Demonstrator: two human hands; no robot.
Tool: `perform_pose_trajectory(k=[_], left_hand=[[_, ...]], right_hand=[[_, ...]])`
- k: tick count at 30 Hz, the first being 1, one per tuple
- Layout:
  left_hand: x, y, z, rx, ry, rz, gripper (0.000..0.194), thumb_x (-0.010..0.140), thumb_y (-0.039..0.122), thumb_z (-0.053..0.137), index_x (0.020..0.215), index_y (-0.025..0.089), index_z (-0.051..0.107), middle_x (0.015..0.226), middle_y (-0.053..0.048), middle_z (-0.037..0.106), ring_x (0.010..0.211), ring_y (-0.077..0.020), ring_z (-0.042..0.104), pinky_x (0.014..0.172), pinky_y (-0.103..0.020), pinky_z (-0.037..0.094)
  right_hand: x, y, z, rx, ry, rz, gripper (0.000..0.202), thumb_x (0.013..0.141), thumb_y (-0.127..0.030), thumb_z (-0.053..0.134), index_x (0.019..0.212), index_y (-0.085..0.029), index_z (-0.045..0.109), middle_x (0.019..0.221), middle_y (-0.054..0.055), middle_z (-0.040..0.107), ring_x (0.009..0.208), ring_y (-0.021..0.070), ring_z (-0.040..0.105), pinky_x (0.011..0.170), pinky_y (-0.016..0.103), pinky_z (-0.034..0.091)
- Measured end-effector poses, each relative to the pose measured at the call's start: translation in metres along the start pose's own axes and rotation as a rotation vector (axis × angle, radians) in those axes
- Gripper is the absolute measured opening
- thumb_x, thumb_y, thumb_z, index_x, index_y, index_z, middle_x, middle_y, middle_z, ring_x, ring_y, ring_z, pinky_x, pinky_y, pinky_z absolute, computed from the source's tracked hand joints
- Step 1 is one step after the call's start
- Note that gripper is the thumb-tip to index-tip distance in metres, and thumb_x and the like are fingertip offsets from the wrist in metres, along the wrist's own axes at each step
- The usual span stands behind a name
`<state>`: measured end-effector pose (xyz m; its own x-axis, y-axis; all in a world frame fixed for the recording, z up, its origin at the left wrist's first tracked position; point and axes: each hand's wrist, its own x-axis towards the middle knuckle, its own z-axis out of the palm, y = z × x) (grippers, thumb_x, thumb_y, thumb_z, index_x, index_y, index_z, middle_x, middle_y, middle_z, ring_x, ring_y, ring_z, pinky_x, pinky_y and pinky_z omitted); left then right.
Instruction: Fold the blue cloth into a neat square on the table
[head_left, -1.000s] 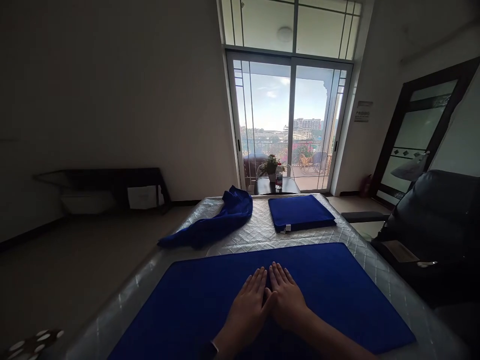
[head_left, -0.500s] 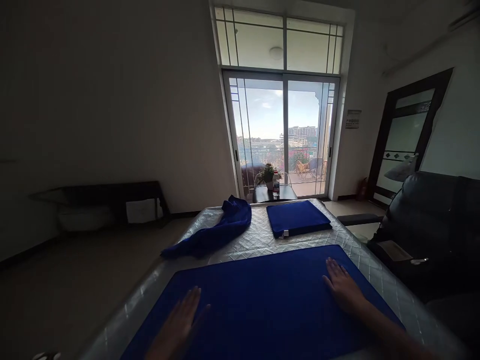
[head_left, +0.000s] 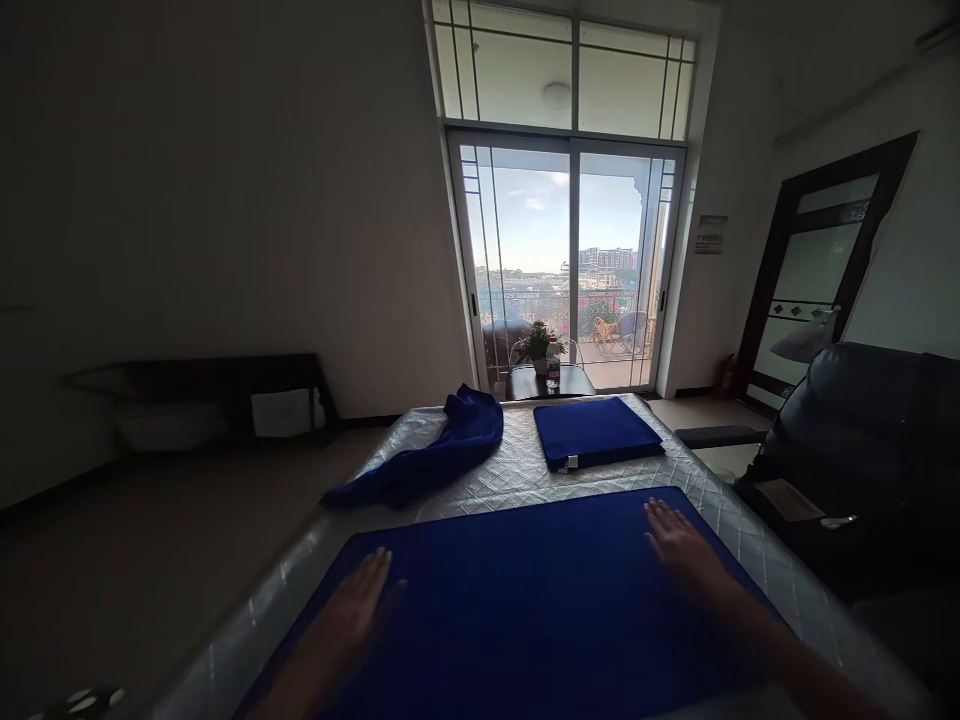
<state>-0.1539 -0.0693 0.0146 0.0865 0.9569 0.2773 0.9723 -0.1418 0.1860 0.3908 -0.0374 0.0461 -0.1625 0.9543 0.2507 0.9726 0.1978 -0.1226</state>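
Observation:
A large blue cloth (head_left: 510,610) is spread flat over the near part of a silvery quilted surface (head_left: 517,440). My left hand (head_left: 356,605) lies open on its left part, fingers stretched forward, slightly blurred. Over toward the far right corner, my right hand (head_left: 679,540) rests open on the same cloth. Neither hand holds anything. Beyond the cloth sit a folded blue cloth (head_left: 596,430) with a white tag, on the right, and a crumpled blue cloth (head_left: 450,450), on the left.
A black chair (head_left: 870,450) stands at the right with a card on it. Behind the far edge, a small dark table (head_left: 574,382) bears a plant (head_left: 538,342) and a bottle (head_left: 553,365). A dark low bench (head_left: 225,400) is along the left wall.
Both hands have moved slightly forward over the spread cloth, the left also a little to the left. The other cloths have stayed in place.

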Motion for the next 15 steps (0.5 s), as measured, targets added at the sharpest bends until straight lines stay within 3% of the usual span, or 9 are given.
perform_pose_trajectory(k=[2, 4, 7, 10, 15], left_hand=[[0.031, 0.070, -0.006, -0.043, -0.100, 0.095, 0.076, 0.096, 0.066, 0.024, 0.154, 0.018, 0.040, 0.161, -0.010, 0.039, 0.150, -0.0279, 0.034, 0.125, -0.050, 0.030], [0.057, 0.134, -0.006, -0.085, -0.122, 0.212, 0.076, 0.096, 0.067, 0.026, 0.153, 0.019, 0.042, 0.160, -0.011, 0.040, 0.150, -0.0258, 0.033, 0.127, -0.044, 0.028], [0.079, 0.194, 0.007, -0.147, -0.151, 0.265, 0.075, 0.099, 0.063, 0.020, 0.153, 0.016, 0.042, 0.160, -0.013, 0.040, 0.151, -0.0241, 0.032, 0.127, -0.040, 0.028], [0.084, 0.210, 0.023, -0.172, -0.192, 0.235, 0.078, 0.101, 0.060, 0.013, 0.154, 0.009, 0.036, 0.162, -0.016, 0.036, 0.152, -0.0254, 0.029, 0.127, -0.046, 0.026], [0.084, 0.201, 0.032, -0.137, -0.200, 0.220, 0.078, 0.100, 0.062, 0.011, 0.154, 0.010, 0.034, 0.163, -0.014, 0.034, 0.153, -0.0246, 0.026, 0.127, -0.047, 0.024]], right_hand=[[0.024, -0.057, 0.004, 0.075, -0.033, -0.127, 0.063, 0.100, -0.046, 0.026, 0.154, -0.017, 0.039, 0.161, 0.007, 0.036, 0.151, 0.0240, 0.030, 0.124, 0.045, 0.029], [0.045, -0.107, 0.014, 0.133, -0.051, -0.221, 0.061, 0.101, -0.048, 0.023, 0.158, -0.025, 0.030, 0.162, 0.001, 0.030, 0.151, 0.0218, 0.028, 0.124, 0.043, 0.028], [0.065, -0.151, 0.034, 0.164, -0.127, -0.311, 0.061, 0.101, -0.046, 0.025, 0.160, -0.035, 0.011, 0.162, -0.007, 0.020, 0.153, 0.0205, 0.023, 0.123, 0.041, 0.025], [0.070, -0.162, 0.048, 0.172, -0.184, -0.357, 0.065, 0.101, -0.045, 0.028, 0.160, -0.035, 0.003, 0.163, -0.006, 0.012, 0.154, 0.0208, 0.017, 0.124, 0.041, 0.020], [0.067, -0.158, 0.045, 0.212, -0.245, -0.300, 0.065, 0.101, -0.048, 0.017, 0.161, -0.021, 0.014, 0.166, 0.002, 0.011, 0.156, 0.0199, 0.011, 0.126, 0.040, 0.009]])
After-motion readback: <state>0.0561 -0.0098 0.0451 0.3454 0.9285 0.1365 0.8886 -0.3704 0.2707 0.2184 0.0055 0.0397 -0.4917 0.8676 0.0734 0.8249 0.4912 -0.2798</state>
